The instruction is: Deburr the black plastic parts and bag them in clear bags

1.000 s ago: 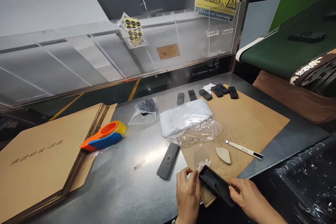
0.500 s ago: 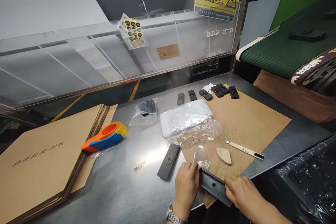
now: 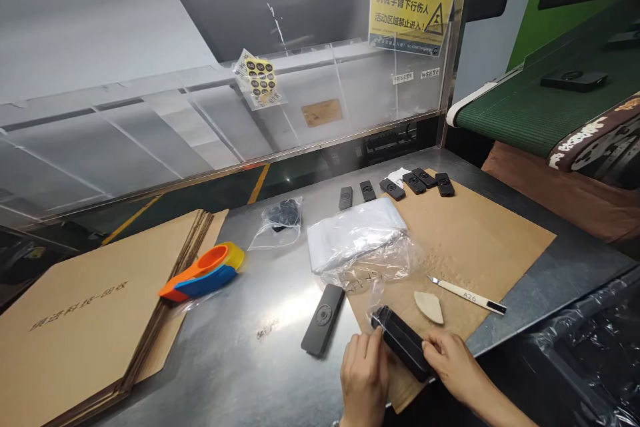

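A long black plastic part (image 3: 406, 341), hollow like a housing, is tilted over the near edge of the table. My right hand (image 3: 453, 361) grips its right side, thumb and fingers closed. My left hand (image 3: 364, 373) is closed at its left edge, fingers curled; their exact grip is partly hidden. A piece of clear plastic film (image 3: 377, 295) shows at the part's upper left end. To the left, a dark grey remote-shaped part with a round ring (image 3: 323, 320) lies flat. A beige wedge-shaped pad (image 3: 429, 307) and a white-handled craft knife (image 3: 467, 295) lie beyond my right hand.
Clear plastic bags (image 3: 357, 233) lie on brown paper (image 3: 495, 233). Several small black parts (image 3: 414, 181) line the back. An orange, yellow and blue tape dispenser (image 3: 205, 273) touches stacked cardboard (image 3: 85, 307). A bag of dark pieces (image 3: 280, 220) lies mid-table. The green conveyor (image 3: 530, 110) stands right.
The black part has turned, its hollow inside less visible now. My left hand has shifted down from its upper end to the left edge. The view has tilted slightly upward.
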`<state>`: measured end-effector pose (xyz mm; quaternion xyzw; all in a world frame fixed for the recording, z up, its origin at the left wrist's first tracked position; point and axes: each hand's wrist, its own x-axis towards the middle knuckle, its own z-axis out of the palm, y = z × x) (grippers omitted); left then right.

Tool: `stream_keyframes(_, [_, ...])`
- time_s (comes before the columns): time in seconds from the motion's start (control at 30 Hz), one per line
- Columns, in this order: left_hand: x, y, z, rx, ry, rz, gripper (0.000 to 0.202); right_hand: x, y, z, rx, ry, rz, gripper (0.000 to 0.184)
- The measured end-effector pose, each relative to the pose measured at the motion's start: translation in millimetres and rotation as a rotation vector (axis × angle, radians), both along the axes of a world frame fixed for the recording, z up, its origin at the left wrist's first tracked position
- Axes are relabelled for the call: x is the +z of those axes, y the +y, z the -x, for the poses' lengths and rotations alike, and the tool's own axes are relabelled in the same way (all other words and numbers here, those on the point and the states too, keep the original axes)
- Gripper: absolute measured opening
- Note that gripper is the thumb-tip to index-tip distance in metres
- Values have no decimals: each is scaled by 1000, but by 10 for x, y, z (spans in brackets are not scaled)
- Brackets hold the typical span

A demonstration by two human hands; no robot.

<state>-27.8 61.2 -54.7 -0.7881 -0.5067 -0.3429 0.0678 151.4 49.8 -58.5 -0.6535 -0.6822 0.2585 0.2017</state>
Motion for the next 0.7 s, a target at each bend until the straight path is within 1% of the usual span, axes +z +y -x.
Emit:
stream_keyframes(0.1, [31, -18, -55, -40, -56, -23, 19, 46, -64, 55, 36, -24, -90, 28])
stream_keyframes(0.23, [110, -15, -114, -9, -136, 10, 17, 101, -110, 78, 130, -39, -194, 32])
stream_keyframes(0.33, [134, -49, -167, -82, -123, 29, 18, 107, -97, 63, 159, -16, -211, 31])
stream_keyframes(0.4, [136, -80, -169, -106, -117, 37, 18, 114, -73, 39, 121, 8, -198, 30])
stream_keyframes(0.53, [142, -95, -61, -30, -129, 46, 16, 170, -36, -12, -14, 63, -133, 25])
stream_keyframes(0.63, [138, -84, 5, -29, -114, 41, 16, 217, -39, -13, -56, 94, -85, 23])
stream_keyframes(0.7, [128, -93, -10, -44, -114, 39, 17, 231, -47, 4, -75, 104, -59, 23])
